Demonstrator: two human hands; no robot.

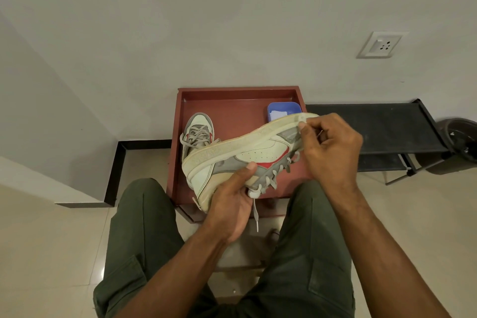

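Over the red tray (206, 95), worn white-grey sneaker (258, 152), sole up, in both hands' grip

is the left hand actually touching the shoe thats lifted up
Touching. The head view shows the left hand wrapped round the lifted shoe, with its thumb pressed on the shoe's grey side.

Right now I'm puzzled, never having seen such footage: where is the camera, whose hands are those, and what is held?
No machine here: a person wears one camera on the head, so this single picture looks down at their own arms and knees. The left hand grips a worn shoe turned on its side; the right hand pinches its sole's edge at the far end. Behind, a second shoe lies in a red tray, with a blue box in its far right corner.
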